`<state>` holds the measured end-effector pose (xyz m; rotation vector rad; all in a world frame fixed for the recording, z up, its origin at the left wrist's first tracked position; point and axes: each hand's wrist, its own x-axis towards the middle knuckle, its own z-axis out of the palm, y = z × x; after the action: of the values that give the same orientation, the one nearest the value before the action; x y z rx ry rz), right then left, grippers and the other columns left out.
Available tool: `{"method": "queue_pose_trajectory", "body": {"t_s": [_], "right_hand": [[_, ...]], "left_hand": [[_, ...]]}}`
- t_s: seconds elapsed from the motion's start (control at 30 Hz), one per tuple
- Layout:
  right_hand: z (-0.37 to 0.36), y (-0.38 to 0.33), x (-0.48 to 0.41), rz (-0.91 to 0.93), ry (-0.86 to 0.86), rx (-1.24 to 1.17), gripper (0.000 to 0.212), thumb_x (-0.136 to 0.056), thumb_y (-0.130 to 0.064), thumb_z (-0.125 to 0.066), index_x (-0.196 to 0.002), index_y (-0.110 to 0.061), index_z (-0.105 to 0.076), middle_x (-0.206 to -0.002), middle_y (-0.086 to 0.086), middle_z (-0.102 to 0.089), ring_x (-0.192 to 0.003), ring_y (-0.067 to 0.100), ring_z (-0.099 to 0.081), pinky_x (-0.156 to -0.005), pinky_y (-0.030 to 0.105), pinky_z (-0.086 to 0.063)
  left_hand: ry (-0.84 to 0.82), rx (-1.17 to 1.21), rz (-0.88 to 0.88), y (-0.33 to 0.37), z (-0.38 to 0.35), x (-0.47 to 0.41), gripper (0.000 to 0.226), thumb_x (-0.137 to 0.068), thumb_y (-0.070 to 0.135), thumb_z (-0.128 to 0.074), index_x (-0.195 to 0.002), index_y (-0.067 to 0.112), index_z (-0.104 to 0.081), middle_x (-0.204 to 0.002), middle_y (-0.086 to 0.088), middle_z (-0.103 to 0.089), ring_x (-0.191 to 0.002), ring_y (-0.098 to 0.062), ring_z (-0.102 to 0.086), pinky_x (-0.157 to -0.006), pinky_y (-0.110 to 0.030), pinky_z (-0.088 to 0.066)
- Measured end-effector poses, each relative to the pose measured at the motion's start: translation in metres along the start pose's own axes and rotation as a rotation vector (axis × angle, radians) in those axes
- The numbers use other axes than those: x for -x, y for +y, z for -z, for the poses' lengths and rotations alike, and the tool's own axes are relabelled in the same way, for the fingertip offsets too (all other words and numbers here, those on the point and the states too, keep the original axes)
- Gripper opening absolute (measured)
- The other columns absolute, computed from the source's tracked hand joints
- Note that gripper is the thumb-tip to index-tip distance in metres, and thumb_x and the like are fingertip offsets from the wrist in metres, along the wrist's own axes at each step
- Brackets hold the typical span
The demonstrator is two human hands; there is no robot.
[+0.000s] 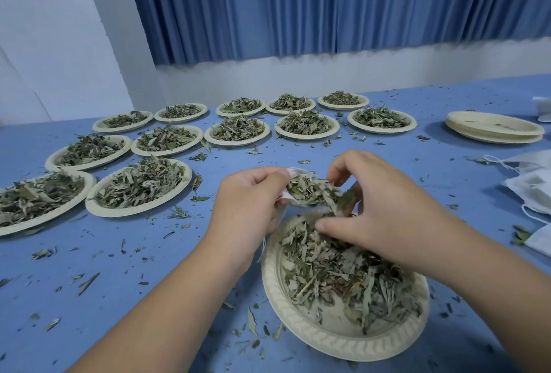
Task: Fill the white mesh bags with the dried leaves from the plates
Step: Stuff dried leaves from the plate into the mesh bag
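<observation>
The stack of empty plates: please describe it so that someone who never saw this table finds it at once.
Look at the blue table and follow it to the far right side. There the stack of empty plates sits, apart from the filled plates on the left. Unlike them, it carries no heap of dried leaves.

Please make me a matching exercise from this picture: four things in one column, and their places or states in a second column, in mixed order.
Things
1. mesh bag
2. stack of plates
3. near plate
4. spare bags

Places or states
A. almost bare, far right on the table
B. gripped by the left hand
C. lying at the right edge
D. nearest the person, holding dried leaves

Pairs: 1-B, 2-A, 3-D, 4-C
</observation>
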<state>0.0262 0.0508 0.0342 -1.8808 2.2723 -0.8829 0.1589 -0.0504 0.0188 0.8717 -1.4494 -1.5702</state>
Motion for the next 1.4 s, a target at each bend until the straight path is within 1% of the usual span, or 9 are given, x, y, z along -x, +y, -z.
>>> {"method": "queue_pose_trajectory", "body": {"t_s": [0.1, 0.2, 0.37, 0.77, 0.97, 1.0, 1.1, 1.2, 1.4], "right_hand": [[-0.002, 0.001, -0.001, 0.026, 0.135, -0.085, 0.034, -0.07, -0.036, -0.08, -0.082, -0.038, -0.049, -0.08, -0.021, -0.053, -0.071, -0.019, -0.047, -0.063, 0.002, -0.034], [-0.005, -0.001, -0.001, 0.053, 0.212, -0.128, 0.027, -0.069, -0.027, -0.081, -0.077, -0.037, -0.057, -0.07, -0.023, -0.057, -0.071, -0.013, -0.05, -0.063, 0.004, -0.035], [-0.007, 0.0, -0.002, 0.082, 0.295, -0.145, 0.011, -0.071, -0.023, -0.081, -0.076, -0.03, -0.073, -0.073, -0.014, -0.064, -0.08, 0.001, -0.055, -0.068, 0.007, -0.039], [-0.01, 0.002, -0.004, 0.012, 0.247, -0.164, 0.009, -0.072, -0.02, -0.08, -0.072, -0.029, -0.077, -0.067, -0.009, -0.065, -0.074, 0.006, -0.054, -0.064, 0.017, -0.041], [0.0, 0.006, -0.006, -0.037, 0.128, -0.183, 0.018, -0.068, -0.033, -0.081, -0.081, -0.039, -0.071, -0.068, -0.017, -0.06, -0.071, -0.009, -0.052, -0.062, 0.006, -0.036], [0.003, 0.007, -0.006, -0.036, 0.09, -0.203, 0.019, -0.067, -0.038, -0.08, -0.085, -0.039, -0.072, -0.071, -0.014, -0.062, -0.07, -0.006, -0.053, -0.063, 0.008, -0.038], [0.007, 0.007, -0.005, -0.021, 0.02, -0.307, 0.017, -0.066, -0.049, -0.071, -0.081, -0.043, -0.071, -0.083, -0.01, -0.067, -0.073, 0.002, -0.06, -0.076, 0.03, -0.05], [0.003, 0.005, -0.004, 0.031, 0.081, -0.353, 0.004, -0.077, -0.038, -0.069, -0.076, -0.038, -0.073, -0.08, -0.004, -0.065, -0.069, 0.006, -0.06, -0.076, 0.038, -0.051], [-0.009, 0.001, -0.004, 0.054, 0.23, -0.135, 0.008, -0.081, -0.025, -0.073, -0.076, -0.023, -0.079, -0.071, 0.0, -0.061, -0.07, 0.008, -0.055, -0.07, 0.031, -0.042]], "left_hand": [[-0.016, -0.031, -0.033, -0.001, 0.0, 0.0, 0.013, -0.093, 0.011, -0.06, -0.087, 0.011, -0.072, -0.041, 0.006, -0.038, -0.03, -0.004, -0.03, -0.035, -0.011, -0.031], [-0.065, -0.066, -0.084, -0.001, -0.003, 0.003, 0.015, -0.093, 0.012, -0.06, -0.086, 0.012, -0.073, -0.038, 0.013, -0.044, -0.03, -0.001, -0.035, -0.036, -0.009, -0.031], [-0.099, -0.123, -0.154, -0.002, -0.005, 0.007, 0.024, -0.092, 0.017, -0.062, -0.075, 0.024, -0.078, -0.038, 0.013, -0.039, -0.031, -0.002, -0.031, -0.037, -0.01, -0.028], [-0.165, -0.029, -0.072, -0.003, -0.007, 0.008, 0.015, -0.09, 0.015, -0.063, -0.086, 0.012, -0.077, -0.043, 0.01, -0.04, -0.031, -0.004, -0.025, -0.036, -0.014, -0.023], [-0.149, -0.016, -0.045, -0.002, -0.007, 0.008, 0.016, -0.092, 0.013, -0.061, -0.088, 0.011, -0.077, -0.041, 0.01, -0.04, -0.031, -0.004, -0.024, -0.035, -0.014, -0.022], [-0.143, -0.012, -0.04, -0.002, -0.007, 0.008, 0.016, -0.092, 0.012, -0.061, -0.089, 0.01, -0.076, -0.041, 0.01, -0.04, -0.031, -0.004, -0.024, -0.035, -0.014, -0.023], [-0.126, -0.015, -0.03, -0.001, -0.005, 0.007, 0.016, -0.094, 0.014, -0.059, -0.093, 0.01, -0.075, -0.039, 0.012, -0.04, -0.031, -0.003, -0.025, -0.035, -0.013, -0.024], [-0.117, -0.007, -0.031, -0.001, -0.005, 0.007, 0.015, -0.093, 0.014, -0.06, -0.093, 0.01, -0.075, -0.04, 0.012, -0.038, -0.032, -0.004, -0.025, -0.034, -0.014, -0.024], [-0.137, -0.048, -0.069, -0.002, -0.007, 0.009, 0.014, -0.092, 0.015, -0.062, -0.09, 0.011, -0.076, -0.041, 0.013, -0.042, -0.031, -0.001, -0.032, -0.035, -0.012, -0.028]]}}
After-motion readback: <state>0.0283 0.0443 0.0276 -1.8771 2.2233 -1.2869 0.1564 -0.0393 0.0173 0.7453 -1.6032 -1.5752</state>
